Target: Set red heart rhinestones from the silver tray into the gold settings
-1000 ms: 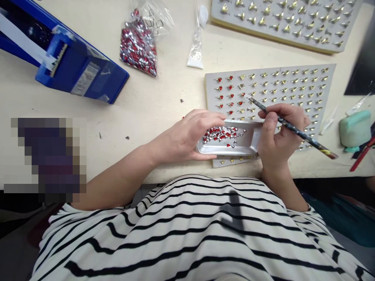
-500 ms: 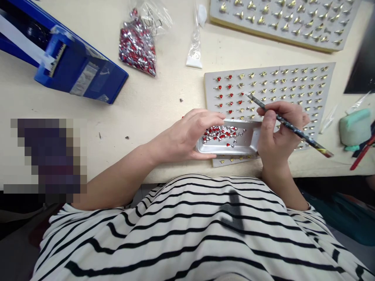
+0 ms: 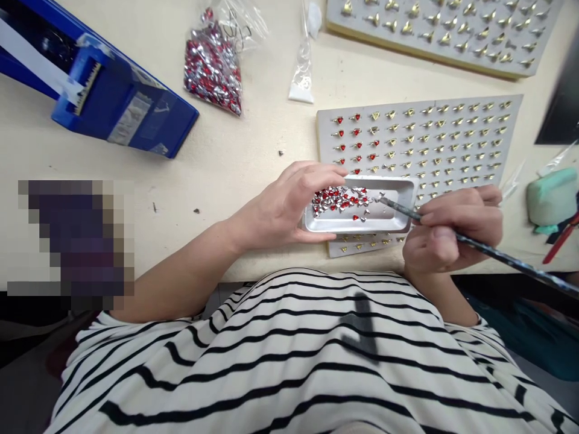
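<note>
My left hand (image 3: 292, 202) grips the left end of a small silver tray (image 3: 380, 227), thumb on the near side and fingers on the far side. Red, silver-backed gemstones (image 3: 339, 199) lie heaped in the tray's left half, a few scattered further right. Pinched in my right hand (image 3: 452, 229) is a slim patterned pencil (image 3: 400, 209), its pale tip down inside the tray beside some loose stones. Beneath the tray lies a grey foam pad (image 3: 509, 135) with rows of gold rings. Red stones sit in rings of its left columns; the tray covers part of the pad.
At the back right is a second ring pad (image 3: 425, 45). A plastic bag of red stones (image 3: 212, 72) and a small clear bag (image 3: 301, 81) lie further back. A blue tape dispenser (image 3: 131, 102) stands left. A green wrapped block (image 3: 550, 196) sits right.
My right hand has turned and moved toward me, bringing the pencil tip from the rings down into the tray. A ring in the third column that the tip was at now shows a red stone.
</note>
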A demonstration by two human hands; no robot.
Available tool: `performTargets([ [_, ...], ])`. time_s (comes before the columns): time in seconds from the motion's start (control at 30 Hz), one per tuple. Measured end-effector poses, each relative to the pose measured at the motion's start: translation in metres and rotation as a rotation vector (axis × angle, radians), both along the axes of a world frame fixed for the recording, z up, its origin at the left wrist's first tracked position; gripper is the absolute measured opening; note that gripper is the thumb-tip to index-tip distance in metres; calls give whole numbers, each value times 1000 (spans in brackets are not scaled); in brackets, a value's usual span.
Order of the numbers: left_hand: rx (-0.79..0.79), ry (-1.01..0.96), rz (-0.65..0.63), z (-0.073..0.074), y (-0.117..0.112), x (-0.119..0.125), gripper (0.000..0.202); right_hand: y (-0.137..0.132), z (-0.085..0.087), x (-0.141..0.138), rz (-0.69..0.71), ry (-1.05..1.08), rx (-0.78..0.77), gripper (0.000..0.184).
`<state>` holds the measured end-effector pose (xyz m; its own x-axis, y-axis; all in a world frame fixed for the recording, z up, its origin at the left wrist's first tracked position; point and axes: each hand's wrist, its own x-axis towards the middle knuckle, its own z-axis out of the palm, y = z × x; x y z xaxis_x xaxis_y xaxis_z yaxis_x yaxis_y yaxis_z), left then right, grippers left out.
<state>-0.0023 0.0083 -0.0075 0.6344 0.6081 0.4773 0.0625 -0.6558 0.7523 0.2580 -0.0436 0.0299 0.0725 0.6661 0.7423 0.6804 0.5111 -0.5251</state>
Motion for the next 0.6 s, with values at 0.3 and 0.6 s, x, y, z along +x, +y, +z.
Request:
performTargets([
  [0.3,22,-35,-2,0,0,0,79,-5,3,1,111,-10,-101,16],
  [0.6,6,-39,-8,-1,0,1,78,-6,5,-1,70,-70,-153,17],
])
